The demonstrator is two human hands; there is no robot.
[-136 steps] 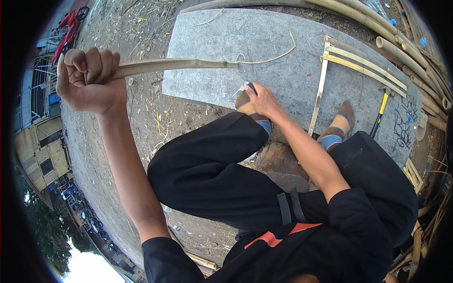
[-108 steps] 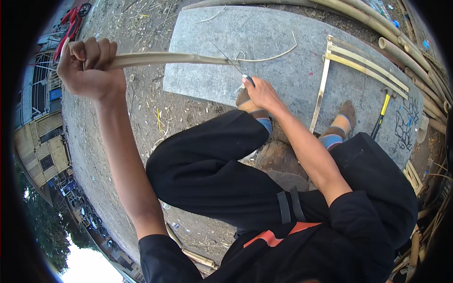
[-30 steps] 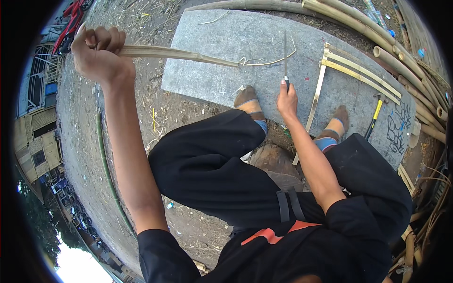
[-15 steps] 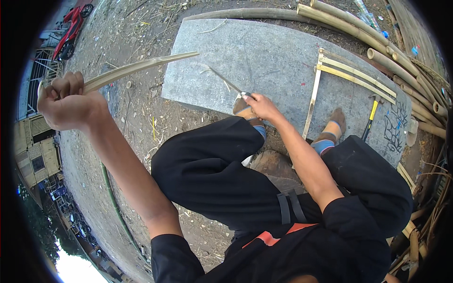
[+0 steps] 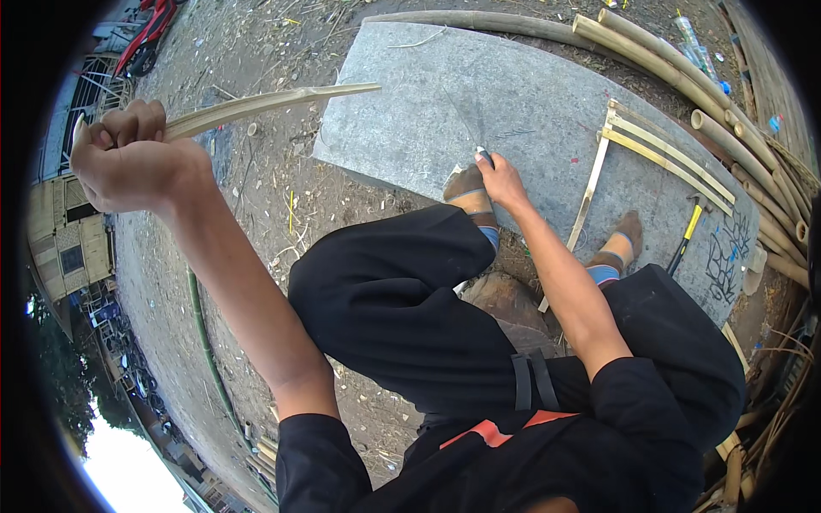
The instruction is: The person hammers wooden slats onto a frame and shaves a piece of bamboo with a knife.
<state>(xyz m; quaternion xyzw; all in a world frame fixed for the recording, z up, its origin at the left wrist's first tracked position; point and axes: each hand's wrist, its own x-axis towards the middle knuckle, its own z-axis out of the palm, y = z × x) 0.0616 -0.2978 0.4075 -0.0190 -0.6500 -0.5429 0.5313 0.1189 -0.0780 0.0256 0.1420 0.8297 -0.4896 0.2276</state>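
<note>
My left hand (image 5: 141, 162) is raised at the far left, fingers closed round one end of a split bamboo strip (image 5: 274, 104). The strip's thinner free end reaches right, over the corner of a grey concrete slab (image 5: 428, 111). In my right hand (image 5: 503, 181) is the dark handle of a knife. Its long thin blade (image 5: 464, 120) points up and away over the slab, apart from the strip. That hand is just beside my left foot (image 5: 468, 192), which is in a striped sock on the slab's near edge.
A frame of joined bamboo strips (image 5: 663, 147) lies on the slab's right part. Beside it are a hammer (image 5: 687, 235) with a yellow-and-black handle and my other foot (image 5: 624, 238). Bamboo poles (image 5: 629, 56) are stacked along the far right. A curled shaving (image 5: 419, 39) lies near the slab's far edge.
The view has shifted, so the slab appears farther right. My right hand has turned the knife blade more upright. The thin shavings by the blade no longer show. Both grips stay closed.
</note>
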